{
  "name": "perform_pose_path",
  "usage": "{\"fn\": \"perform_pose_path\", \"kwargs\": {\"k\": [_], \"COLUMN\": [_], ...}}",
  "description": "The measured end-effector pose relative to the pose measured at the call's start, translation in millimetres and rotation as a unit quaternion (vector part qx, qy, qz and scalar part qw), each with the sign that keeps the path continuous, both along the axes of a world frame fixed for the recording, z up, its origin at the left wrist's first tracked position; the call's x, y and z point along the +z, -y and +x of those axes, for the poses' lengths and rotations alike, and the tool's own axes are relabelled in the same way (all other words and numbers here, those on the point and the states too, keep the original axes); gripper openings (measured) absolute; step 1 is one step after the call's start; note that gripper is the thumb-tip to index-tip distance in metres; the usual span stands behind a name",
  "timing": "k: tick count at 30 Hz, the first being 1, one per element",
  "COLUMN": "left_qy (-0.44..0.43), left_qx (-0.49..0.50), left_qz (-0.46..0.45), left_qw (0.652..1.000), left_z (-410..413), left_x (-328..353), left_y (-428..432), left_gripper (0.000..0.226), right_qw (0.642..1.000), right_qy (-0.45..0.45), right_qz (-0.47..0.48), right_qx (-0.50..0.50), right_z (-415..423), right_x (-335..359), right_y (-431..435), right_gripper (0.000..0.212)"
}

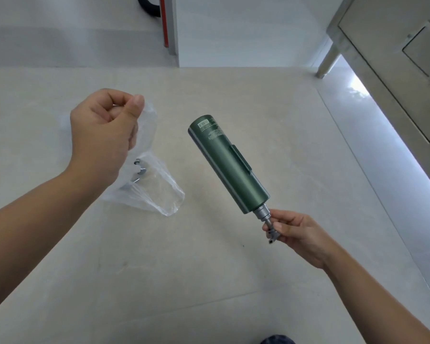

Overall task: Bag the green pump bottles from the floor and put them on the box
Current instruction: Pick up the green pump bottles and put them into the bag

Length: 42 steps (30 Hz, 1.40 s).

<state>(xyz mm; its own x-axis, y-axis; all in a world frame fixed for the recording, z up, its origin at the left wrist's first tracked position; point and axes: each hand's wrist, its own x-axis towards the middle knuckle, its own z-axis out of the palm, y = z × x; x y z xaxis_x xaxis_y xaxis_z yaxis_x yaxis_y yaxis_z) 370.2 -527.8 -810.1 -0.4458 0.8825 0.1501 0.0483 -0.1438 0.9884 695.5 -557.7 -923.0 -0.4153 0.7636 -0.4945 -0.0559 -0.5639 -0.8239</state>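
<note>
Dark-green cylindrical pump bottle [227, 165], pump gripped by right hand [301, 234], points base-first far-left toward clear plastic bag [157, 192] pinched by left hand [102, 130].

The left hand [102, 130], at ten o'clock from the frame's centre, is pinching the mouth of a clear plastic bag [157, 192], which is hanging below it. The right hand [298, 234], at four o'clock, is gripping the grey pump [265, 213] of a green pump bottle [227, 165]. The bottle's base is pointing toward eleven o'clock above the pale floor [184, 281].
</note>
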Motion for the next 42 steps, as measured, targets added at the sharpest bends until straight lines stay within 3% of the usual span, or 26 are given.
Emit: {"fn": "perform_pose_path", "kwargs": {"k": [10, 20, 24, 28, 32, 37, 42], "left_qy": [0.018, -0.012, -0.030, -0.028, -0.023, -0.004, 0.007], "left_qx": [-0.002, 0.011, 0.027, 0.046, 0.071, 0.081, 0.088], "left_qz": [0.003, 0.008, 0.008, 0.006, 0.004, 0.010, 0.012], "left_qw": [1.000, 1.000, 0.999, 0.999, 0.997, 0.997, 0.996], "left_z": [2, -23, -38, -54, -68, -78, -83], "left_x": [0, 21, 34, 46, 56, 68, 71], "left_y": [-3, 8, 19, 29, 37, 41, 45], "left_gripper": [0.022, 0.019, 0.018, 0.017, 0.017, 0.018, 0.017], "right_qw": [0.991, 0.977, 0.978, 0.983, 0.986, 0.989, 0.996], "right_qy": [0.028, 0.061, 0.070, 0.075, 0.066, 0.061, 0.021], "right_qz": [-0.061, -0.054, -0.036, -0.019, 0.003, 0.011, -0.043], "right_qx": [0.113, 0.197, 0.191, 0.168, 0.156, 0.131, 0.076], "right_z": [10, -36, -67, -105, -141, -191, -239], "right_x": [7, 2, 0, 3, 6, 3, -3], "right_y": [-1, -9, -12, -9, -7, -7, -12], "right_gripper": [0.070, 0.065, 0.066, 0.029, 0.014, 0.016, 0.016]}}
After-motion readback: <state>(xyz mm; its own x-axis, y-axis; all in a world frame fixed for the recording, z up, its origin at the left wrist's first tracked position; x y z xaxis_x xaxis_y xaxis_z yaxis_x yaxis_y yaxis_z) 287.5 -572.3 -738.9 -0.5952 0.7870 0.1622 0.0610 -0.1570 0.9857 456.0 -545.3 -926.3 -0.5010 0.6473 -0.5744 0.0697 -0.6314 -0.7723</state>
